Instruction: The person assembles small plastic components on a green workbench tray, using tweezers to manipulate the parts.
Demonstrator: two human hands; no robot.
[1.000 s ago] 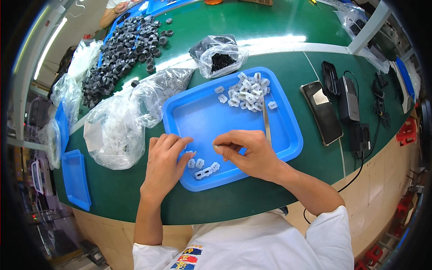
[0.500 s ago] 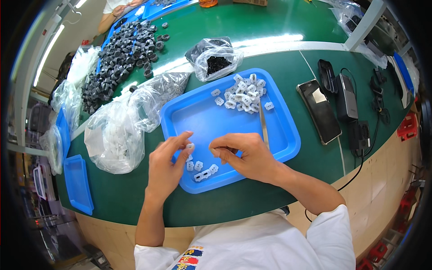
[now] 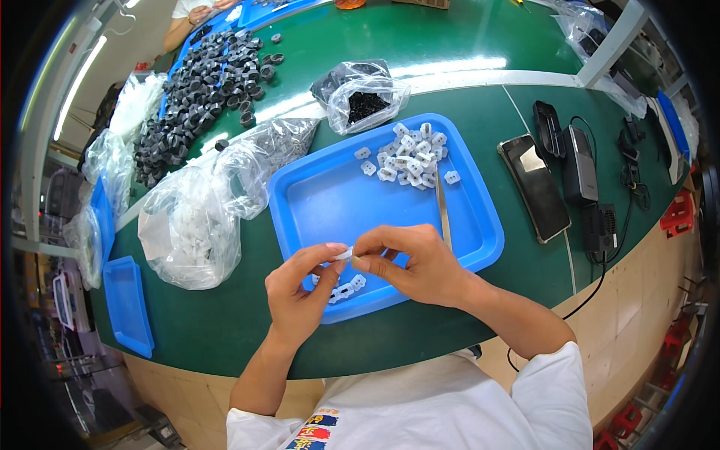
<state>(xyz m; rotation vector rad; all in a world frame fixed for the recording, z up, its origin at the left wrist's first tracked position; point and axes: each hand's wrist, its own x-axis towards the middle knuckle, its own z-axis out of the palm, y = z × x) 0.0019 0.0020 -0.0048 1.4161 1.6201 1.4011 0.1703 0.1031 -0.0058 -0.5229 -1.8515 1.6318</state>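
Over the near part of a blue tray point(image 3: 330, 191), my left hand point(image 3: 298, 291) pinches a small white plastic part point(image 3: 345, 253) between thumb and fingertips. My right hand point(image 3: 420, 259) is closed in a pinch right against that part; what its fingertips hold, if anything, is too small to make out. Several similar white parts point(image 3: 349, 288) lie below my hands at the tray's near edge, partly covered by my left hand. A heap of white parts point(image 3: 405, 159) fills the tray's far right corner. Tweezers or a thin metal strip point(image 3: 442, 210) lean beside that heap.
Left of the tray lie clear bags, one with white parts point(image 3: 196, 240), one with small metal pieces point(image 3: 289, 142). Behind stands a bag of black bits point(image 3: 365, 105). Black caps point(image 3: 199, 97) are piled far left. A phone point(image 3: 535, 187) and black adapter point(image 3: 579, 165) lie right.
My left hand has moved right with the white part, bringing it up against my right fingertips. My right hand has stayed nearly in place, still pinched.
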